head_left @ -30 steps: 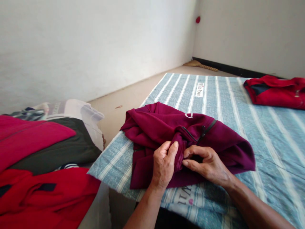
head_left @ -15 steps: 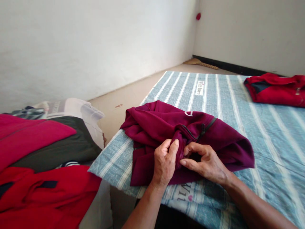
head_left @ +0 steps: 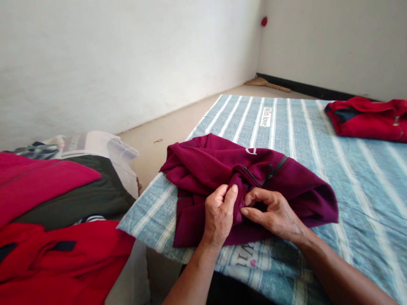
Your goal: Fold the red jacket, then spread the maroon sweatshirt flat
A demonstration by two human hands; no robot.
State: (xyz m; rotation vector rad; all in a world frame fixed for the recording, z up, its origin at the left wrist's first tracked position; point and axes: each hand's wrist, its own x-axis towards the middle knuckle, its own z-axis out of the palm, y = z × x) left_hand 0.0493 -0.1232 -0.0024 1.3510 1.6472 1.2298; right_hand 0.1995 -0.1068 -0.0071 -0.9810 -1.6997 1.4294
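Note:
A maroon zip jacket [head_left: 203, 169] lies bunched near the corner of the cloth-covered table, its dark zipper and a white embroidered mark facing up. My left hand [head_left: 220, 212] is closed around a gathered fold of it, thumb on top. Just to the right, my right hand [head_left: 273, 212] pinches the edge of the same fold between thumb and fingertips. The exact bit of fabric or fastening under the right fingertips is too small to make out.
A striped blue-and-white cloth [head_left: 359, 199] covers the table. A folded red jacket [head_left: 372, 120] rests at its far right. At left, red garments [head_left: 73, 262] and a dark green one [head_left: 82, 195] are piled on a box. A broom [head_left: 270, 84] lies by the far wall.
Almost nothing differs. The right thumb and fingertips have shifted very slightly at the fold; the left hand keeps its hold and the jacket stays in place.

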